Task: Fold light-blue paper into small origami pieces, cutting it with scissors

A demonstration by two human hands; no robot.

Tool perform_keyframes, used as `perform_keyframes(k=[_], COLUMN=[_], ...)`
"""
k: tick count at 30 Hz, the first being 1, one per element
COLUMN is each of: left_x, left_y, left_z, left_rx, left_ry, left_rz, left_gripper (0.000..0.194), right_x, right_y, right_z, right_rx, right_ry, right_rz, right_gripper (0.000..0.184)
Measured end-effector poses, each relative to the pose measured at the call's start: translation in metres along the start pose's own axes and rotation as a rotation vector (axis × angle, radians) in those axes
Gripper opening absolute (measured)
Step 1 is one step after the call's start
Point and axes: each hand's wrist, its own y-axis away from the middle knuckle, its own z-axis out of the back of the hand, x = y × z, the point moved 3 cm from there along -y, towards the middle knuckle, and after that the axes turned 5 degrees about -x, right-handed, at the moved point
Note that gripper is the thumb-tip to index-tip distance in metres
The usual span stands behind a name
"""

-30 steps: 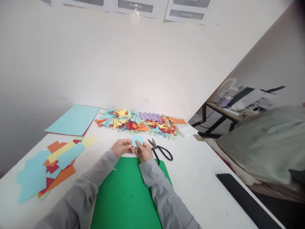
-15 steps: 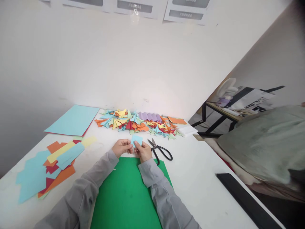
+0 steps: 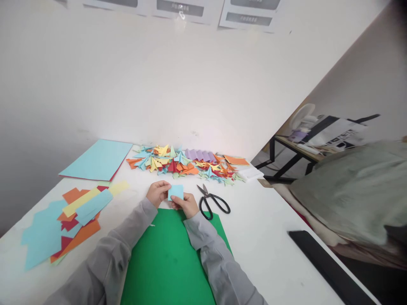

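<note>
A small light-blue square of paper (image 3: 176, 192) is held up between my two hands, just past the far edge of the green mat (image 3: 168, 258). My left hand (image 3: 158, 193) pinches its left edge between thumb and fingers. With the thumb on its front and the fingers behind, my right hand (image 3: 187, 204) grips the lower right part. Black-handled scissors (image 3: 210, 199) lie on the table right of my right hand, blades parted and pointing away. Beyond my hands, small folded paper planes (image 3: 173, 165) in several colours are heaped along the wall.
Coloured paper scraps (image 3: 76, 212) spread over the left of the table, with larger blue sheets (image 3: 98, 159) behind them. A purple pleated paper (image 3: 200, 156) and orange sheets (image 3: 237, 160) lie by the wall. A black strip (image 3: 327, 264) runs along the right edge, near a person's clothing (image 3: 356, 190).
Both hands have shifted slightly left with the blue paper square, which now stands straighter and faces me. More of the scissors' handle shows beside my right hand.
</note>
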Motion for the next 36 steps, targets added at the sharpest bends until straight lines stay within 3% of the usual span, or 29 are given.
perform_keyframes(k=[6,10,17,23,29,36], left_x=[0.006,0.008,0.004,-0.001,-0.001,0.005], left_y=[-0.002,-0.005,-0.001,0.001,0.002,-0.003], left_z=[0.003,0.007,0.003,0.003,0.004,0.007], left_rx=[0.022,-0.038,-0.029,-0.074,-0.075,-0.098], left_ry=[-0.148,-0.227,-0.117,-0.121,-0.140,-0.261], left_rz=[-0.076,-0.151,-0.071,-0.104,-0.130,-0.173], left_gripper=[0.025,0.025,0.022,0.023,0.024,0.032], right_x=[0.000,0.001,0.004,0.002,0.002,0.004], right_y=[0.000,0.001,0.003,0.004,0.003,0.006], right_z=[-0.002,-0.004,-0.007,-0.010,-0.011,-0.011], right_rx=[-0.024,-0.023,0.032,0.065,0.097,0.094], right_ry=[0.043,0.046,0.100,0.126,0.143,0.223], right_rz=[0.018,0.006,0.012,0.010,0.012,0.101], right_gripper=[0.028,0.031,0.039,0.049,0.048,0.031])
